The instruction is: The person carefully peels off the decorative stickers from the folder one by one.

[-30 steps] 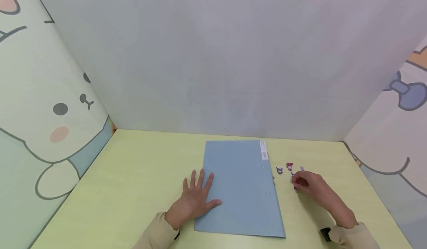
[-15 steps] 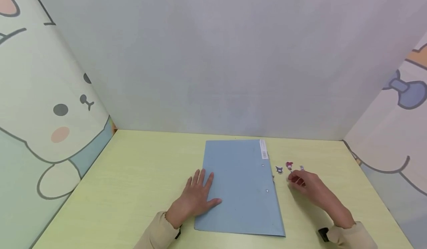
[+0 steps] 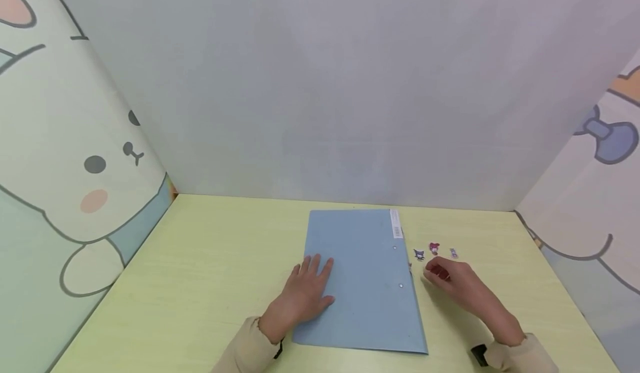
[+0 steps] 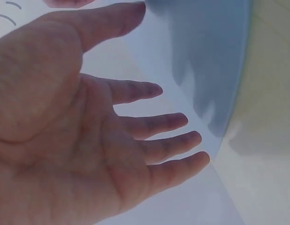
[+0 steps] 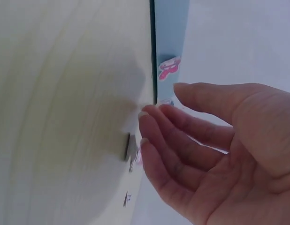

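A blue folder (image 3: 365,284) with a white barcode label (image 3: 396,223) lies on the table. My left hand (image 3: 302,295) rests flat over its left edge, fingers spread. Just off the folder's right edge is my right hand (image 3: 455,284), thumb and fingers bent. In the right wrist view the thumb tip stands apart from the bent fingers; a small sticker (image 5: 167,101) shows in line with that gap, whether held or behind is unclear. Another pink-and-white sticker (image 5: 169,69) is at the folder. Beyond the hand lie a dark sticker (image 3: 419,254), a pink one (image 3: 434,248) and a purple one (image 3: 453,253).
The pale yellow table (image 3: 225,250) meets a plain grey back wall (image 3: 320,112). Cartoon-printed panels stand at the left (image 3: 65,139) and right (image 3: 590,195). Small bits of stickers (image 3: 410,268) show along the folder's right edge.
My right hand has moved left, from among the stickers toward the folder's edge, uncovering the purple sticker. My left hand has slid slightly right over the folder.
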`<control>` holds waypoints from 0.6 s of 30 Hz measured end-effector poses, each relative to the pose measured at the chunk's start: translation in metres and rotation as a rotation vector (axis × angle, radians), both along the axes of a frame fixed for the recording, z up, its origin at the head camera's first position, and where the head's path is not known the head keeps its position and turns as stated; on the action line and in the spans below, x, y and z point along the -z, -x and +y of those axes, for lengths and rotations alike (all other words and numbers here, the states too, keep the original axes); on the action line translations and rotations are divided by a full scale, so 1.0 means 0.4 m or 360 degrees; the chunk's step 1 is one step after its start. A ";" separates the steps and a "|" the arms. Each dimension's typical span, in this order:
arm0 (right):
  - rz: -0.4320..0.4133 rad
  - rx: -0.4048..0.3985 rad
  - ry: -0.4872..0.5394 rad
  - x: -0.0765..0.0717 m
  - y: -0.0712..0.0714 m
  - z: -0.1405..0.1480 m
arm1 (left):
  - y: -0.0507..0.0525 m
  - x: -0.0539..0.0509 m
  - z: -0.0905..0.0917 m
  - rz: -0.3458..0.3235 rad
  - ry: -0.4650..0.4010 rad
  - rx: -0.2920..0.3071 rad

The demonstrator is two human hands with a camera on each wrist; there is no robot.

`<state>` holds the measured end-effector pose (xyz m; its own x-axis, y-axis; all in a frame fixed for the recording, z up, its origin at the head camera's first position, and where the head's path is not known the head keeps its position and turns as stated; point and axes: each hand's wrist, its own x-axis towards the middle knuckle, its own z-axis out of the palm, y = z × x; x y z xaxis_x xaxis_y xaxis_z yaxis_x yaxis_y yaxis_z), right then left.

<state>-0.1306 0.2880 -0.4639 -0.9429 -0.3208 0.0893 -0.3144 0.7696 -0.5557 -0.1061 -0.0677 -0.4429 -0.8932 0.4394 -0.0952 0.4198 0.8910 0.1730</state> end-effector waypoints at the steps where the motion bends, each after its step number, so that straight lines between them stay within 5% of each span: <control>1: -0.0002 0.0009 0.0006 -0.003 -0.002 -0.003 | 0.000 0.000 0.006 0.0019 0.0013 0.0009; 9: -0.0203 0.0102 0.0098 -0.014 -0.014 -0.023 | -0.008 0.010 0.042 0.0217 0.0049 0.0083; 18: -0.0336 0.0132 0.0210 -0.015 -0.021 -0.037 | -0.012 0.025 0.080 0.0196 -0.0020 0.0074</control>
